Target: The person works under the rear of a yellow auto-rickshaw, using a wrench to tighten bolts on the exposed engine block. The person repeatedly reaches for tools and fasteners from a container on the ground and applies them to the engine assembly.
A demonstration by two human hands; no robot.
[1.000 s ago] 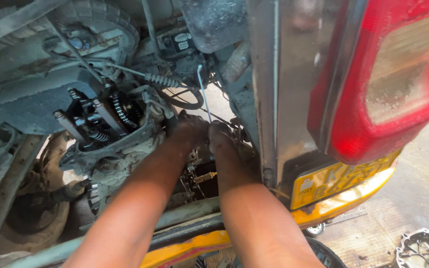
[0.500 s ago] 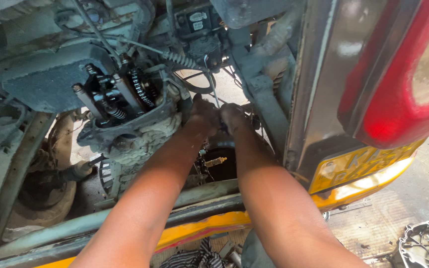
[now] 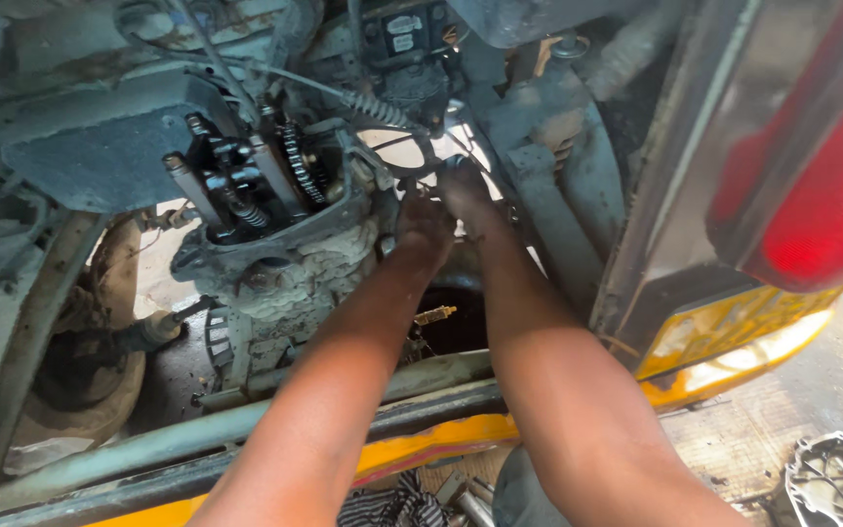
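Note:
Both my forearms reach into the rear engine bay of a small yellow vehicle. My left hand (image 3: pixel 423 222) presses against the right side of the dirty open engine head (image 3: pixel 275 210), where a timing chain (image 3: pixel 295 161) and valve springs show. My right hand (image 3: pixel 465 190) sits just beyond it, deeper in, near a coiled spring cable (image 3: pixel 375 109). Both hands are greasy and their fingers are hidden behind the engine, so what they grip is unclear.
A red tail light (image 3: pixel 822 185) and grey body panel (image 3: pixel 675 166) stand close on the right. A yellow bumper (image 3: pixel 734 342) and metal frame tubes (image 3: pixel 246 420) cross below my arms. A loose metal engine cover (image 3: pixel 836 483) lies on the ground at lower right.
The view has shifted, so the engine and hands sit higher and more to the right in frame. Both hands stay at the same spot beside the engine head.

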